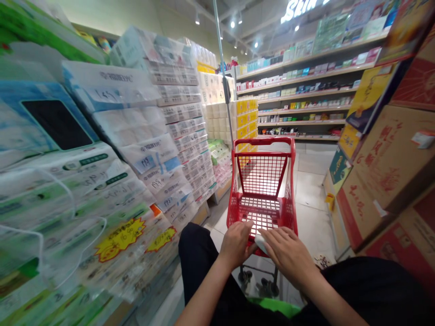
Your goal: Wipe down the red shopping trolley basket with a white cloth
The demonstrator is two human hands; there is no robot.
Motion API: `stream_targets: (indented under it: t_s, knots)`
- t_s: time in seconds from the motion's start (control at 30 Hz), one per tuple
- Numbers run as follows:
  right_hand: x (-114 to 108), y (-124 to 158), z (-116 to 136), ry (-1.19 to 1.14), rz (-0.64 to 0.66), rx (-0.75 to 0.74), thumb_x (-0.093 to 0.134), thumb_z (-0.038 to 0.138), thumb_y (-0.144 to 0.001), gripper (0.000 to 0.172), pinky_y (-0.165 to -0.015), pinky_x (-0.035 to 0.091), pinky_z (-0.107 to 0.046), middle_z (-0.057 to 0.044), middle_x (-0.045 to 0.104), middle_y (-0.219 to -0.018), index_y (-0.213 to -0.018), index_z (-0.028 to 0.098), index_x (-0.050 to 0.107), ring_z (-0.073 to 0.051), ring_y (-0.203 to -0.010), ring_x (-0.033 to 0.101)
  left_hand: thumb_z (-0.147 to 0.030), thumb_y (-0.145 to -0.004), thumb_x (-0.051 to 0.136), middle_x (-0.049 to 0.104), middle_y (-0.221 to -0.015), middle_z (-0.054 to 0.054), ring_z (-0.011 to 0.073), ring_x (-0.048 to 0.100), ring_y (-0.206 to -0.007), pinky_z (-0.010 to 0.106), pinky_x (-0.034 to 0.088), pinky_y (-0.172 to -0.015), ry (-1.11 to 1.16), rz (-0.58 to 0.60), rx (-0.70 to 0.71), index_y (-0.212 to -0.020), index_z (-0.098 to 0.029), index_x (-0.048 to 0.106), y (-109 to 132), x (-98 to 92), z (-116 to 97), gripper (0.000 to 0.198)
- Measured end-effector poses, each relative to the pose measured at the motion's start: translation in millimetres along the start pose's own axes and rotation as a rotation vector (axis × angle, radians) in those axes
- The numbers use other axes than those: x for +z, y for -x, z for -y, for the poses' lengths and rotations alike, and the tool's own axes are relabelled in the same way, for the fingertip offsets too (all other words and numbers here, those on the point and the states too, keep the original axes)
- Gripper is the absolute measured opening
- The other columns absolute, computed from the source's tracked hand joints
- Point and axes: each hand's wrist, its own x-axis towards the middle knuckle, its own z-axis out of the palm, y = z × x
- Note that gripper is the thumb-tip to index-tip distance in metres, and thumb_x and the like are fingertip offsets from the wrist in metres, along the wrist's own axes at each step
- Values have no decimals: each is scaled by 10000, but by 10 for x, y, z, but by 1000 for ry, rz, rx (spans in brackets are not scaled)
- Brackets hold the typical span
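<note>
My left hand (237,244) is in front of the near end of a red shopping cart (292,181), its fingers curled in. What it holds, if anything, I cannot make out. Close beside it, my right hand (285,253) has its fingers bent over a small white object (261,243), of which only part shows between the two hands; its kind is unclear. The cart has a grid basket and stands upright between my knees and the aisle. A thin metal pole (222,68) rises just left of its handle.
Stacked tissue packs (181,122) line the left, with a dark-screened device (57,124) and white cables on the nearest packs. Cardboard boxes (384,167) are piled on the right. Shelves of small goods (306,86) stand behind. Something green (275,308) lies below my hands.
</note>
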Motion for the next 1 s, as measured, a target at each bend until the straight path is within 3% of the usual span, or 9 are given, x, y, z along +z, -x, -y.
stream_targets:
  t_s: [0.1,0.17,0.23,0.37,0.47,0.53,0.7,0.8,1.0]
  knots:
    - [-111,229,-386,67,-22,-13,485,393,-938,339,-1088,256,-496,-47,633,-1190,-1237,241,531,-248,-1185,521,-407,-856,592,577,-1190,89,250,526,-1177,487,342,-1100,-22,18,26,-1224,-220,471,24,-133,92,431]
    - [-139,340,-552,87,-22,-42,509,412,-928,321,-1123,199,-519,-29,618,-1228,-1207,257,545,-254,-1242,483,-401,-846,614,556,-1223,90,273,452,-1274,530,249,-1155,-57,4,1,-1189,-222,505,60,-164,168,402]
    - [-123,373,-594,93,-18,-43,513,389,-929,256,-1129,194,-519,-18,642,-1158,-1145,262,569,-244,-1207,510,-365,-851,616,573,-1168,84,280,423,-1302,544,239,-1162,-68,5,-17,-1140,-216,527,99,-134,230,338]
    - [8,190,-362,120,31,-22,505,334,-935,132,-1051,315,-476,-24,642,-870,-933,227,582,-210,-928,599,-281,-872,578,587,-1076,76,270,498,-1204,548,334,-1120,-32,-2,-40,-1176,-212,493,134,37,248,323]
    - [152,-89,-68,151,75,5,561,320,-904,128,-805,431,-387,-42,618,-806,-848,205,555,-210,-793,584,-214,-851,567,565,-1139,104,272,496,-1204,544,363,-1105,25,-53,-67,-1314,-178,371,120,151,209,505]
    - [248,-282,108,162,90,16,594,303,-884,125,-691,416,-352,-45,616,-788,-836,196,549,-209,-740,577,-151,-826,544,549,-1177,124,276,462,-1252,536,371,-1104,54,-88,-66,-1356,-155,306,110,196,192,581]
    - [344,-506,266,141,100,29,621,294,-872,129,-658,380,-316,-34,631,-790,-852,189,548,-194,-731,594,-104,-823,493,523,-1253,138,282,421,-1310,533,417,-1062,62,-122,-52,-1385,-164,244,107,213,229,617]
    - [277,-379,154,103,102,41,618,318,-878,142,-699,376,-315,-11,633,-792,-855,203,538,-178,-737,596,-184,-826,562,536,-1242,149,298,450,-1287,536,419,-1055,64,-110,-15,-1389,-155,236,98,172,254,651]
    - [74,112,-347,77,64,10,477,379,-956,175,-973,322,-385,11,634,-826,-929,223,552,-153,-815,593,-312,-844,632,582,-1188,145,300,523,-1211,507,468,-1010,41,-121,-12,-1366,-164,283,85,61,205,645]
